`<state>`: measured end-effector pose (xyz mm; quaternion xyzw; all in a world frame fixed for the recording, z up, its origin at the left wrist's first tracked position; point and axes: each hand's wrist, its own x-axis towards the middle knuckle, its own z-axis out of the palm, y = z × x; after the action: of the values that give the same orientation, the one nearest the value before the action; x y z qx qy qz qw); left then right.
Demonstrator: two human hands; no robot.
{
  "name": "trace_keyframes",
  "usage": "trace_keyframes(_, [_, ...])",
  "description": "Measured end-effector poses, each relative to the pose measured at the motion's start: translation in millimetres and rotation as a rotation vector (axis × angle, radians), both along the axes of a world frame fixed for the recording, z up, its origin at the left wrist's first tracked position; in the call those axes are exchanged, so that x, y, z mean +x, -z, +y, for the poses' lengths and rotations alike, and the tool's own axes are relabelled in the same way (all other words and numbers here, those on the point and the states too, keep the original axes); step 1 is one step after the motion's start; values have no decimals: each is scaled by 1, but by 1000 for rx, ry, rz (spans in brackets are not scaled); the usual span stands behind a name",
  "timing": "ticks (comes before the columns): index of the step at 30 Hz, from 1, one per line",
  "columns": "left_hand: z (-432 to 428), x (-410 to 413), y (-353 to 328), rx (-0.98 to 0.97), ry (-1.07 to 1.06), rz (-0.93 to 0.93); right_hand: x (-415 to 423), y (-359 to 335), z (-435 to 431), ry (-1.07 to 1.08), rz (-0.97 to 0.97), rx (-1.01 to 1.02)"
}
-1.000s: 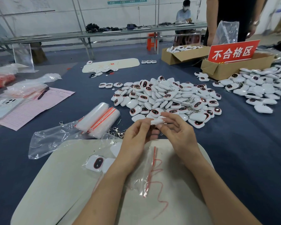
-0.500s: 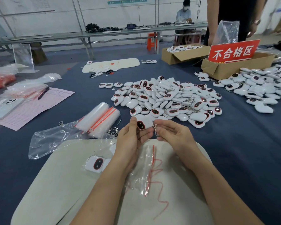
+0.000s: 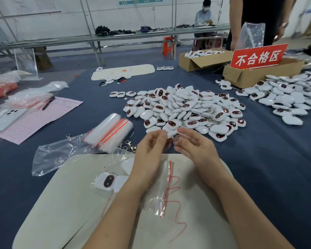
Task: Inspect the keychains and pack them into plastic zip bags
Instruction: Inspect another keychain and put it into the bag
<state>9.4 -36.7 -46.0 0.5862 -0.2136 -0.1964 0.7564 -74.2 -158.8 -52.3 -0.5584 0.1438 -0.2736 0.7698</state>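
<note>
Head view: the left hand (image 3: 151,148) is pinching a white keychain (image 3: 171,134) just before the pile (image 3: 187,108). The right hand (image 3: 196,147) is curling at its ring (image 3: 176,141), though I cannot tell whether it is gripping. The dark face, showing half a second ago, is now turning away, so inspection is continuing. The bag (image 3: 162,184) is waiting beneath the left wrist.

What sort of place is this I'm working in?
Most likely a factory inspection and packing room. A heap of identical white keychains lies on the blue-covered table, stacked zip bags sit beside it, and a red sign marking a rejects area stands in a cardboard box.
</note>
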Motion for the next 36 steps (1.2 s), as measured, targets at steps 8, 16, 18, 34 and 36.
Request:
trace_keyframes(8, [-1, -6, 11, 320, -71, -701, 1, -1, 0, -123, -16, 197])
trace_keyframes(16, [-2, -9, 10, 324, -48, -769, 2, 0, 3, -131, -28, 165])
trace_keyframes(18, [-2, -9, 9, 331, -58, -724, 2, -1, 3, -124, -31, 159])
trace_keyframes(34, [-1, -5, 10, 301, -178, -632, 1, 1, 1, -67, -85, -54])
trace_keyframes(36, [-1, -5, 10, 296, -172, -627, 1, 3, 0, -72, -91, -65])
